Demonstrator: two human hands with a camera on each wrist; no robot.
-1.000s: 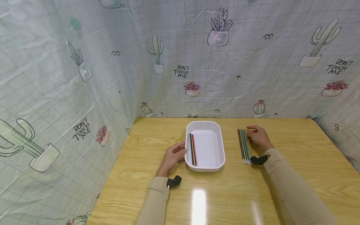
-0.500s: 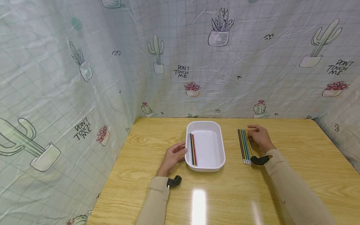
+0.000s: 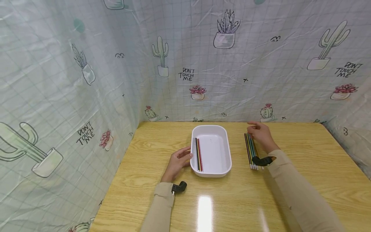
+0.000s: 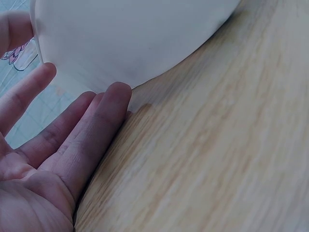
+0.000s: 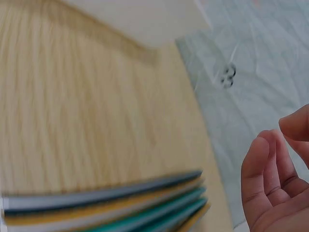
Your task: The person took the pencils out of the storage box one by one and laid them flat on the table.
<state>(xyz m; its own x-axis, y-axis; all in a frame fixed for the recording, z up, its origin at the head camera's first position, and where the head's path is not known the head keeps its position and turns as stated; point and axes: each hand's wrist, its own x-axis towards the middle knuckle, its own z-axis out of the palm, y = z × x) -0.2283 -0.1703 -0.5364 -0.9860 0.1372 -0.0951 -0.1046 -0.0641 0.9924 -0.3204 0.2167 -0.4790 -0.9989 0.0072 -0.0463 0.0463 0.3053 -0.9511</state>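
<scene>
A white rectangular tray (image 3: 217,151) with rounded corners stands on the table. Along its left inner side lie a few slim pencils (image 3: 199,154), black, yellow and red. My left hand (image 3: 177,162) touches the tray's left wall with extended fingers; the left wrist view shows its fingertips (image 4: 118,92) against the white side. To the right of the tray, several pencils (image 3: 251,153) in dark, yellow and teal lie side by side. Over their far ends hovers my right hand (image 3: 261,135), fingers loosely bent. In the right wrist view, nothing shows between its fingers (image 5: 256,159).
The wooden table (image 3: 150,138) ends at a hanging cloth (image 3: 185,58) printed with cacti, behind and at the sides. A black wrist camera (image 3: 262,161) on the right arm covers part of the pencil row.
My right hand has moved left and away from me, from beside the pencil row to above its far ends. My left hand and the tray stay where they were.
</scene>
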